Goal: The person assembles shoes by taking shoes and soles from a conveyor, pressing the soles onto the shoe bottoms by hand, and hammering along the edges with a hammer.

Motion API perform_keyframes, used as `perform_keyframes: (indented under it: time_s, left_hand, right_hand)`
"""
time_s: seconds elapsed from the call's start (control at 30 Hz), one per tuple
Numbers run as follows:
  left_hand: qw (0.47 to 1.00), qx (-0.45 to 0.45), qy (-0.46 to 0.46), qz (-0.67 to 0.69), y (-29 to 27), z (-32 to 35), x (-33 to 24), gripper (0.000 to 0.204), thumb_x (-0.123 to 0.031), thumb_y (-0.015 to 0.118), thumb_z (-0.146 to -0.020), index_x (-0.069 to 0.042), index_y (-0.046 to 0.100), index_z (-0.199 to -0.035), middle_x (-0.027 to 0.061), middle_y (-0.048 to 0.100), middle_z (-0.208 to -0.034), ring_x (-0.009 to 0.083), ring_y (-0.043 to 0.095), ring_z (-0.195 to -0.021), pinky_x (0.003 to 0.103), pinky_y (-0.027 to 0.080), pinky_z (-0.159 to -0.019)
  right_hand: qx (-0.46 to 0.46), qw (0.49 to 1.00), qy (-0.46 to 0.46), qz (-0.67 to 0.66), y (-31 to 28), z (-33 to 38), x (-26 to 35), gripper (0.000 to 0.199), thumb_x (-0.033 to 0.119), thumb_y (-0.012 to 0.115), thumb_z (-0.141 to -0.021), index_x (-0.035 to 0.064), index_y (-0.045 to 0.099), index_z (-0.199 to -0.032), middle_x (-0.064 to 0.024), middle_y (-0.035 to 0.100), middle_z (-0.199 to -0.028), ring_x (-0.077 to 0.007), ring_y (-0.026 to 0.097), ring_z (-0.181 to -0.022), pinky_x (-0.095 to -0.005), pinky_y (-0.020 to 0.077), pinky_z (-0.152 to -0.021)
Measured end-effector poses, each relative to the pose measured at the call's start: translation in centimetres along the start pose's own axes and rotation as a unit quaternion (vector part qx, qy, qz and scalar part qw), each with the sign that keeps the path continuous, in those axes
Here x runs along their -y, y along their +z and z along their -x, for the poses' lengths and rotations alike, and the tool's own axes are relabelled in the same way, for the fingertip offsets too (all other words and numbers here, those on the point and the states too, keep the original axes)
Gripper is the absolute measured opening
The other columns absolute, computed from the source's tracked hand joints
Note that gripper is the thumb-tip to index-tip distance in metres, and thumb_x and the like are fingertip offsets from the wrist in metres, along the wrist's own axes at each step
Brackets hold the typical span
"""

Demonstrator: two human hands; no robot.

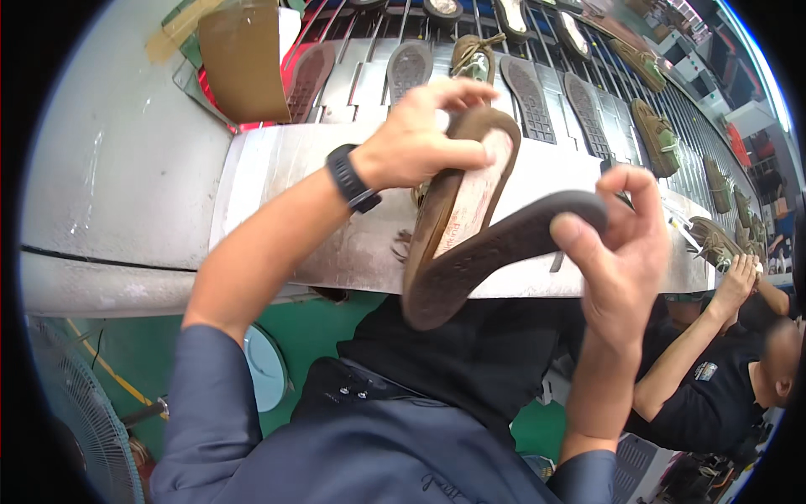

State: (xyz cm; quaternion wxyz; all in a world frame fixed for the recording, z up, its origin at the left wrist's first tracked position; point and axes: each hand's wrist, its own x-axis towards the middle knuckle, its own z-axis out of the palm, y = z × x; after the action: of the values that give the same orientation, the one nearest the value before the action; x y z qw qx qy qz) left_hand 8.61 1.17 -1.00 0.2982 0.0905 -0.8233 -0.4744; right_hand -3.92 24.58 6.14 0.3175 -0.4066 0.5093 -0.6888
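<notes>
In front of me a brown shoe upper (428, 220) is held bottom side up, its pale underside showing. My left hand (428, 139) grips one end, thumb pressed on the underside and fingers round the far side. A dark rubber sole (495, 252) meets the shoe at the end nearest me and angles away to the right. My right hand (617, 244) pinches the sole's free end between thumb and fingers. Sole and upper are apart along most of their length. A black band sits on my left wrist.
Beyond the pale worktop (327, 244) runs a roller conveyor carrying several loose soles (527, 99) and brown shoes (655, 139). A cardboard piece (243, 63) stands at the back left. At right, a co-worker (714, 370) handles another shoe. A fan (80, 412) stands at lower left.
</notes>
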Motion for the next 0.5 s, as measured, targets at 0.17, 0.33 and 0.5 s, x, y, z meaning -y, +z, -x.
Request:
perform_keyframes:
  time_s: [0.17,0.33,0.5]
  left_hand:
    - [0.979,-0.101,0.156,-0.085,-2.4,2.6,-5.9,0.076,-0.014,0.082,-0.08,0.003,0.054,-0.148,0.0132,0.059,-0.138,0.0207,0.059,-0.128,0.035,0.047,-0.111]
    - [0.989,-0.103,0.105,-0.001,-3.0,5.0,-7.2,0.074,-0.043,0.079,-0.09,0.005,0.056,-0.141,0.0145,0.058,-0.137,0.0215,0.062,-0.122,0.036,0.05,-0.107]
    - [0.981,-0.106,0.151,-0.064,-3.1,6.1,-7.8,0.102,-0.076,0.075,-0.084,0.007,0.057,-0.139,0.016,0.056,-0.134,0.0222,0.062,-0.117,0.036,0.052,-0.1]
  right_hand:
    - [-0.075,0.976,-0.197,-0.06,4.5,-0.4,-5.5,0.075,0.004,0.094,-0.081,0.0046,0.041,-0.135,-0.0254,0.058,-0.14,-0.0287,0.064,-0.126,-0.0397,0.0538,-0.104]
    - [-0.026,0.929,-0.328,0.172,5.9,1.3,-8.6,0.078,0.005,0.097,-0.072,0.007,0.045,-0.13,-0.0343,0.052,-0.147,-0.0414,0.06,-0.134,-0.0466,0.0506,-0.11]
    - [-0.033,0.893,-0.364,0.262,6.4,2.9,-6.6,0.08,0.0,0.092,-0.072,0.0047,0.052,-0.141,-0.0392,0.052,-0.146,-0.0509,0.061,-0.133,-0.0502,0.0565,-0.106]
